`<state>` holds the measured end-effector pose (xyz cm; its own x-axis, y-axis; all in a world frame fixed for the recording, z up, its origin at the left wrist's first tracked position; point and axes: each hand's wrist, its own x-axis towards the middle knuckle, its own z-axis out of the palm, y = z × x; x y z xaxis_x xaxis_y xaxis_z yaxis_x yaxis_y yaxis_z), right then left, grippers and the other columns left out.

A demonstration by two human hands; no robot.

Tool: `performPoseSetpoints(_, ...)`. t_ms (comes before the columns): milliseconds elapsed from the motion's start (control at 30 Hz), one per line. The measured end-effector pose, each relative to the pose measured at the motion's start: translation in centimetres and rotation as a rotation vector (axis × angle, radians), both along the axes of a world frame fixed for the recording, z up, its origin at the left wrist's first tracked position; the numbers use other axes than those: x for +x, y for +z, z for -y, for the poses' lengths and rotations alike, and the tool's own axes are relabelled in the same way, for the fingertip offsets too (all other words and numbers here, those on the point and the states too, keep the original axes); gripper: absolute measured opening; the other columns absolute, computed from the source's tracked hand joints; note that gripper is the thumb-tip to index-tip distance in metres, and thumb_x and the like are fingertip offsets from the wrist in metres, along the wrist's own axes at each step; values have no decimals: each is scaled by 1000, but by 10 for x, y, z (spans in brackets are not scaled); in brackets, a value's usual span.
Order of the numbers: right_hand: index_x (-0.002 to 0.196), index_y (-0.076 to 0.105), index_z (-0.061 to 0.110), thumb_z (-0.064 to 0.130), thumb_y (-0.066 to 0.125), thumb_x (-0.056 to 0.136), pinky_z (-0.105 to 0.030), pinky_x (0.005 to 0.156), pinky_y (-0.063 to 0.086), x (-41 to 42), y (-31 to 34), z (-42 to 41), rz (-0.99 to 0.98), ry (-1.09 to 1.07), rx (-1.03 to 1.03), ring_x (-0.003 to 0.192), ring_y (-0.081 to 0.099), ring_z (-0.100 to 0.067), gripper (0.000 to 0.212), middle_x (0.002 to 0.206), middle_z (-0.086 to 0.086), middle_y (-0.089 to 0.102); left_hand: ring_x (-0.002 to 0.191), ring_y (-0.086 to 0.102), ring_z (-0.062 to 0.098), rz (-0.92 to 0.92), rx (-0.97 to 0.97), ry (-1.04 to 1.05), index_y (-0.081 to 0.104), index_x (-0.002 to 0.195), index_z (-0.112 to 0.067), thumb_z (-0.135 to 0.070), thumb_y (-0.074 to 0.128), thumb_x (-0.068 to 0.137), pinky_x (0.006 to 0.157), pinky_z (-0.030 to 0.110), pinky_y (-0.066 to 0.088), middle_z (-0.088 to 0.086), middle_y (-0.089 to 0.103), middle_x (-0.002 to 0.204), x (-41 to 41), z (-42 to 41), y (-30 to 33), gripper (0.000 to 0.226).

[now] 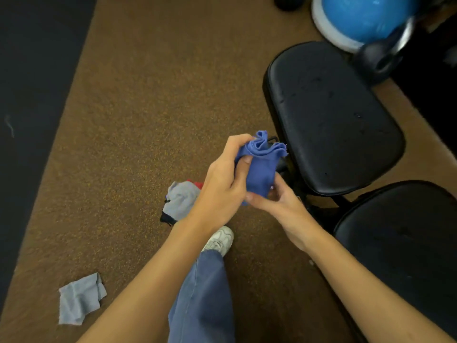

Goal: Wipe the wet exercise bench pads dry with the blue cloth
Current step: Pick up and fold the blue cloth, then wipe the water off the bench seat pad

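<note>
Bunching the blue cloth between both hands, the person holds it in the air, just left of the nearer bench pad. Left hand fingers are curled shut over the upper folds; right hand fingers pinch the lower end. Cloth is light, limp, thin and unlikely to slip; a flat palm over a folded wad should suit wiping. Specks on the pad appear to be droplets, though blur prevents certainty. Second pad sits right of the right wrist.

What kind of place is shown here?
Probably a gym: a black padded exercise bench, a blue balance ball beside a kettlebell, and speckled rubber flooring.
</note>
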<state>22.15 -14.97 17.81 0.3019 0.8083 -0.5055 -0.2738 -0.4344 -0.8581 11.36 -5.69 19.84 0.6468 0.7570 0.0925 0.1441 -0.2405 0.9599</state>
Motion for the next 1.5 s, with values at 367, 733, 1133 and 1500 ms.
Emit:
performPoseSetpoints(367,100,56,25,33,62,88,-41,92,50,99,58,54,281,-469,183,103,63,-18,15,109,-4,65,113,57,11,108,-193,-212,38,139,-26,1,43,95,98,45,47,-4,55,124,129,20,43,52)
performPoseSetpoints(733,123,43,20,18,52,96,-22,81,42,178,4,39,722,-584,-192,110,52,-18,29,124,-3,50,99,52,13,-54,-50,-97,48,133,-19,1,52,91,82,23,45,-3,56,118,212,14,3,47)
performPoseSetpoints(1133,152,15,30,52,23,99,-44,118,-2,174,-25,6,1242,-202,-468,147,-9,-19,58,161,-2,1,142,21,22,-243,223,531,36,143,-14,-25,33,102,113,38,21,5,32,151,209,-63,-44,43)
performPoseSetpoints(1500,147,29,5,10,30,102,-42,118,15,218,-44,-20,1289,-473,-480,145,16,-28,45,155,-15,26,147,5,11,-307,161,490,20,151,-15,-36,23,103,119,32,9,-2,15,159,220,-63,-65,53)
